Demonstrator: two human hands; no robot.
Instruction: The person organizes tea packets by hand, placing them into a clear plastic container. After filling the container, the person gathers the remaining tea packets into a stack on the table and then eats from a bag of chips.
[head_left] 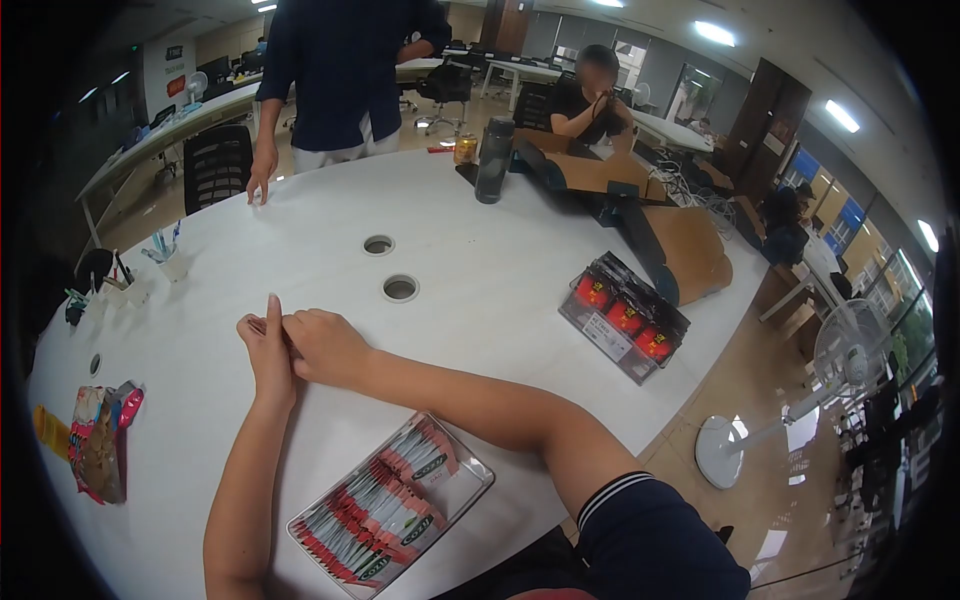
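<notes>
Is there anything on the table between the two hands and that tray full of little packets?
Nothing visible. The left hand and right hand rest together on the white table, and only bare tabletop lies between them and the tray of packets nearer the person. The forearms pass beside the tray.

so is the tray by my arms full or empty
Full: the clear tray is packed with rows of red and white sachets from end to end.

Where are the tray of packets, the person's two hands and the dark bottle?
tray of packets (470,490), head view, on its bare rim at the right edge.
left hand (265,345), head view, back of the hand.
right hand (325,345), head view, back of the hand.
dark bottle (493,160), head view, middle of its body.
</notes>
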